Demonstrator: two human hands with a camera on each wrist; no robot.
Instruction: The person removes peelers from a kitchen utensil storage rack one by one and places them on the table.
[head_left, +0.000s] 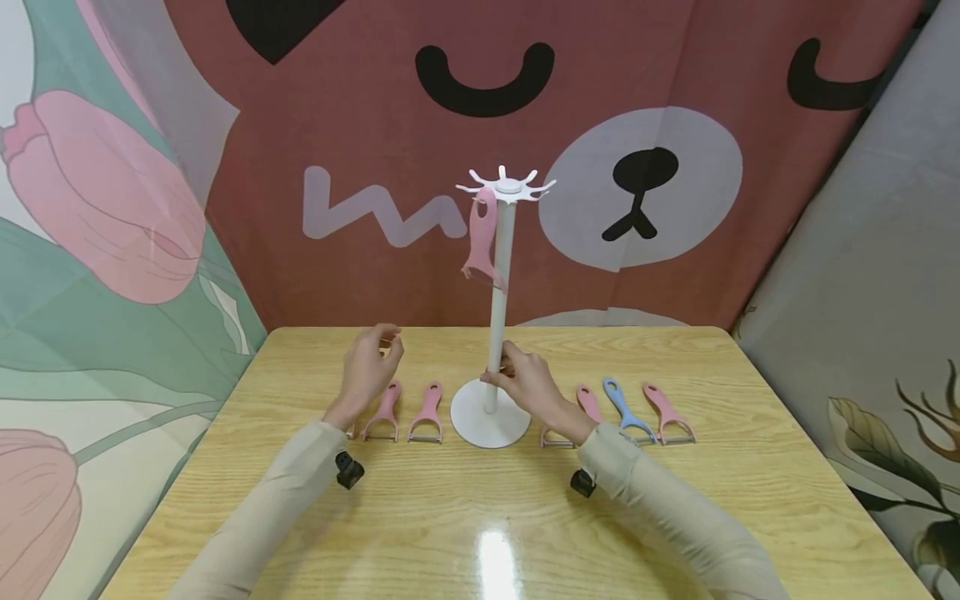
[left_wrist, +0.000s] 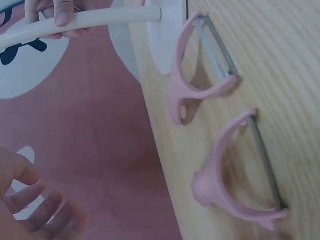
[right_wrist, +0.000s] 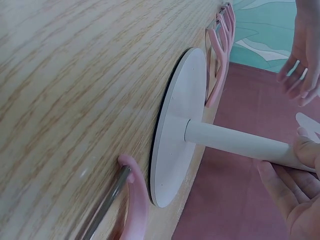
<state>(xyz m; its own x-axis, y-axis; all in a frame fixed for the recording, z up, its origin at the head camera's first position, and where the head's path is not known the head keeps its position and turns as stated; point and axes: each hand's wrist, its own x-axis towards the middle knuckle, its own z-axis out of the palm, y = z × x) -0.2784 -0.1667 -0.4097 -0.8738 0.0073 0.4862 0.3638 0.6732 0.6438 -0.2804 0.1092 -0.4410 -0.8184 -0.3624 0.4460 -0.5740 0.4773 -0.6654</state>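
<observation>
A white stand with a round base (head_left: 480,425), a thin pole (head_left: 498,325) and a ring of hooks (head_left: 510,187) stands upright on the table. One pink peeler (head_left: 482,233) hangs by its handle hole from a hook on the left side. My right hand (head_left: 528,383) pinches the lower pole between thumb and fingers, as the right wrist view also shows. Nothing is in my left hand (head_left: 369,367), which hovers with loosely bent fingers above a pink peeler (head_left: 386,412). Another pink peeler (head_left: 428,412) lies between it and the base.
Right of the stand lie a pink peeler (head_left: 588,404) partly behind my right wrist, a blue peeler (head_left: 626,408) and another pink peeler (head_left: 667,412). A sliver of pink shows beside my left wrist. Printed cloth (head_left: 360,283) hangs behind the wooden table (head_left: 420,517).
</observation>
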